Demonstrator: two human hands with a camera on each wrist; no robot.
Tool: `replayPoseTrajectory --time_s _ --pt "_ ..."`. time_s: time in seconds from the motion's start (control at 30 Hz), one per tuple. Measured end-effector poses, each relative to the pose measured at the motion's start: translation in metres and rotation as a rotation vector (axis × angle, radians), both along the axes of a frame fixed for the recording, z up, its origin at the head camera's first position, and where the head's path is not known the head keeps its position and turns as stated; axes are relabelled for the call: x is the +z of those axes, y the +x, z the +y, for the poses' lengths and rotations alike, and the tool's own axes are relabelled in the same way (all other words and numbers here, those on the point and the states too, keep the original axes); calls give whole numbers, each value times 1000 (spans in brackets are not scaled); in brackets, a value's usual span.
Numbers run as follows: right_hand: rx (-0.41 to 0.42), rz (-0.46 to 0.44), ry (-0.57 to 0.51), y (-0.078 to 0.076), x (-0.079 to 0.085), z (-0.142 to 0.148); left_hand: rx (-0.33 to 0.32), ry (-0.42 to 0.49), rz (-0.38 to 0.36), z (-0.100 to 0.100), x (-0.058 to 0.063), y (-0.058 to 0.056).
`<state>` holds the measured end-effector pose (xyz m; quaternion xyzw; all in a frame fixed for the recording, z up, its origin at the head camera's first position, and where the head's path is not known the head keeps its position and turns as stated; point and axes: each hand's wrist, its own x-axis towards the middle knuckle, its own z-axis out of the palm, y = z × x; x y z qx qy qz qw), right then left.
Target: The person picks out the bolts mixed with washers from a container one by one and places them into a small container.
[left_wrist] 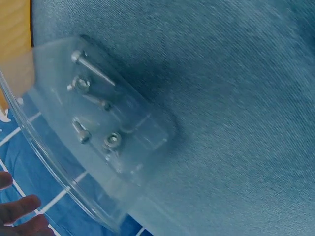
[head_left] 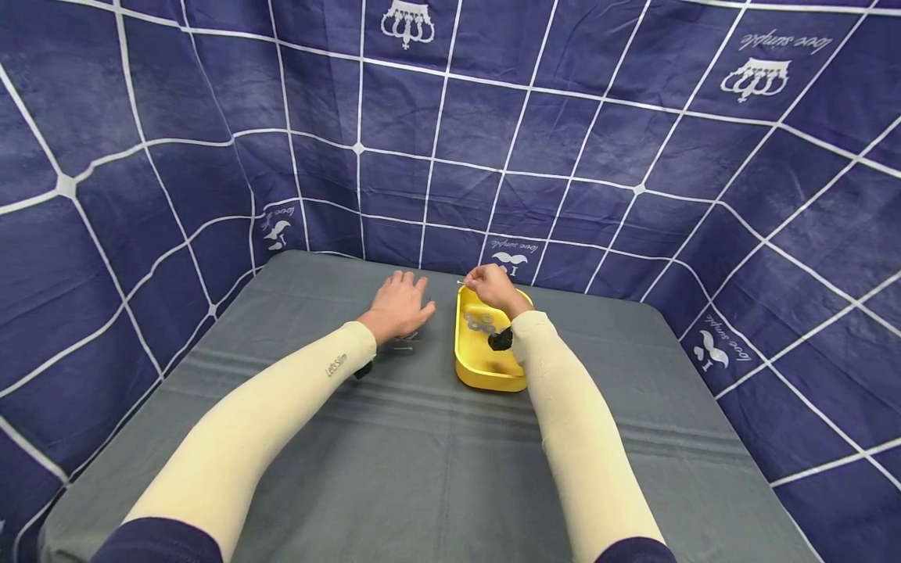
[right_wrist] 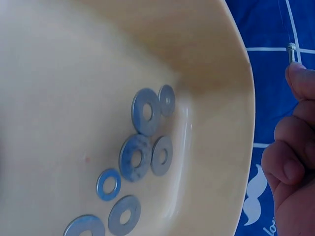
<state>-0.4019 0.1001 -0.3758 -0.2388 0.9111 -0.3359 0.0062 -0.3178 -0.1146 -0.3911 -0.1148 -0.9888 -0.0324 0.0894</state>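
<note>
In the head view my right hand (head_left: 493, 288) is above the far end of a yellow bin (head_left: 459, 344). Its thumb and fingertips pinch a small metal bolt (right_wrist: 292, 53), head outward, as the right wrist view shows. Several flat washers (right_wrist: 135, 157) lie on the bin's floor. My left hand (head_left: 400, 305), fingers spread, is over a clear plastic box to the left of the bin. Inside that clear box (left_wrist: 74, 191), the left wrist view shows several loose bolts (left_wrist: 96, 70). Whether the left fingers (left_wrist: 22, 209) touch the box cannot be made out.
A grey cloth (head_left: 366, 469) covers the work surface. Blue curtains (head_left: 563, 133) with white grid lines stand behind it and at both sides. A dark wrist camera (head_left: 501, 338) on the right arm hangs over the bin, and another (head_left: 363, 370) sits under the left wrist.
</note>
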Motion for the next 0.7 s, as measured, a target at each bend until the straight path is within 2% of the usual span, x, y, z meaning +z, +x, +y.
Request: replayPoseTrajectory --time_s 0.3,0.57,0.7 --pt "9 -16 -9 1 6 -12 31 -12 0 -14 3 3" --pt "4 0 -2 4 5 -26 41 -5 12 -29 0 12" --pt "33 6 1 7 6 -34 58 -1 -8 -37 -2 16"
